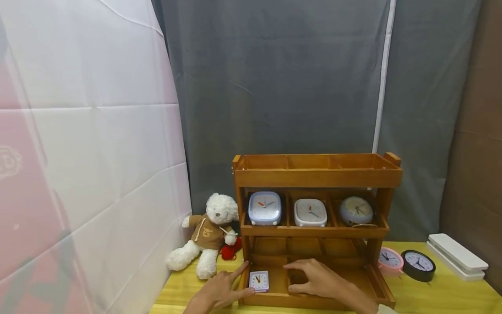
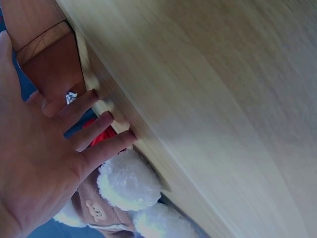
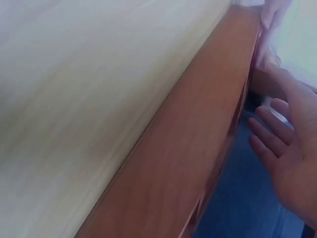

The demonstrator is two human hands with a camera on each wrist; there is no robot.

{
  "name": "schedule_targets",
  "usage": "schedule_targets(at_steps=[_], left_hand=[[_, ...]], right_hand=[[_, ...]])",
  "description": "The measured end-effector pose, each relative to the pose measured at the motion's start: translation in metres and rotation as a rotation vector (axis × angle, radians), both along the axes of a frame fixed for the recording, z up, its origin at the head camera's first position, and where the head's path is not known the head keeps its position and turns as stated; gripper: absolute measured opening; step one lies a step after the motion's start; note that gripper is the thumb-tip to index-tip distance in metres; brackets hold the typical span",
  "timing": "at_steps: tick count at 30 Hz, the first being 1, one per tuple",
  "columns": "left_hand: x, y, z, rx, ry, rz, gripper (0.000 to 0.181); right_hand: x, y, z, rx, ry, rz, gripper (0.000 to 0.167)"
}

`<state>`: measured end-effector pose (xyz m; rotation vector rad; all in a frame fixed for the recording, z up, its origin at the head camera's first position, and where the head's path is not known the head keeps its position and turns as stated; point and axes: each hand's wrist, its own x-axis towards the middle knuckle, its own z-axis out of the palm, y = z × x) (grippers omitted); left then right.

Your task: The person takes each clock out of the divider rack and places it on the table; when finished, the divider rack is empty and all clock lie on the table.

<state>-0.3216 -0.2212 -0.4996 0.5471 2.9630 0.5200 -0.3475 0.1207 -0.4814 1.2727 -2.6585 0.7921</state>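
A small square clock point(image 1: 259, 281) with a pale purple frame sits in the left compartment of the wooden shelf's point(image 1: 317, 178) bottom tier. At that tier's left front corner is my left hand point(image 1: 219, 291), its thumb by the front edge and its index finger along the side. In the left wrist view, the other fingers point(image 2: 111, 148) of this hand stretch down to the tabletop. Over the middle of the bottom tier hovers my right hand point(image 1: 321, 281), thumb and index finger apart with nothing between them. Its remaining fingers point(image 3: 270, 131) hang loosely bent in the right wrist view.
On the middle tier stand a blue clock point(image 1: 265, 208), a white clock point(image 1: 310, 212) and a round clock point(image 1: 356, 211). A teddy bear point(image 1: 209, 233) sits left of the shelf. To the right are a pink clock point(image 1: 390, 260), a black clock point(image 1: 418, 265) and a white folded object point(image 1: 456, 256).
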Motion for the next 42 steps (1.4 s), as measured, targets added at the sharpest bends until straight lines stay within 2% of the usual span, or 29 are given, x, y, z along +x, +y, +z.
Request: schedule_targets(at_steps=[8,21,27,32,36,42], left_hand=[[-0.002,0.002,-0.001,-0.006,-0.018,0.003,0.085],[-0.004,0.003,0.002,-0.006,-0.024,0.000,0.089],[-0.005,0.005,0.000,0.010,-0.038,-0.008,0.085],[-0.007,0.008,-0.001,0.004,-0.047,-0.003,0.084],[-0.006,0.007,-0.001,-0.002,-0.044,0.005,0.085],[-0.003,0.001,-0.001,-0.002,-0.022,0.009,0.086]], right_hand=[[-0.007,-0.031,-0.009,-0.034,0.056,0.049,0.052],[-0.024,-0.074,-0.022,0.010,0.020,0.039,0.062],[-0.031,-0.078,-0.030,0.028,-0.013,0.075,0.053],[-0.032,-0.073,-0.032,0.010,0.006,0.085,0.047],[-0.031,-0.068,-0.027,-0.019,0.014,0.080,0.047],[-0.028,-0.062,-0.015,-0.039,-0.043,0.055,0.052]])
